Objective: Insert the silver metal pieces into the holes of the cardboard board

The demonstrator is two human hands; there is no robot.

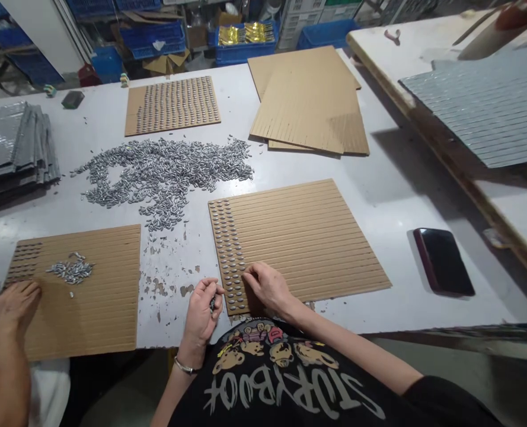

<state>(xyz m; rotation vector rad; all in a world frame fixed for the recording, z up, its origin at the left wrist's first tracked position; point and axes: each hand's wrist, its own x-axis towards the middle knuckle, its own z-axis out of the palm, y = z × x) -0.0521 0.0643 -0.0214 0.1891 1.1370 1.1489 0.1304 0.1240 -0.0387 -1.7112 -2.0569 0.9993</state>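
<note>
My left hand [204, 309] is curled closed beside the near left corner of a grooved cardboard sheet [303, 243], with a few small silver oval pieces [212, 303] showing between its fingers. My right hand [270, 287] rests on that sheet with thumb and forefinger pinched at the grooves; whatever is in the pinch is hidden. Just left of those fingertips, columns of silver oval pieces [227, 249] sit in the grooves along the sheet's left edge. Beyond the sheet lies a loose heap of the same pieces [169, 169].
At left, another person's hand [18, 299] touches a second grooved sheet [107, 302] holding a small pile of pieces [73, 270]. A filled sheet [174, 104], stacked cardboard [307, 107], silver bundles [14, 142] and a phone [443, 261] lie around. Another table [516, 207] adjoins at right.
</note>
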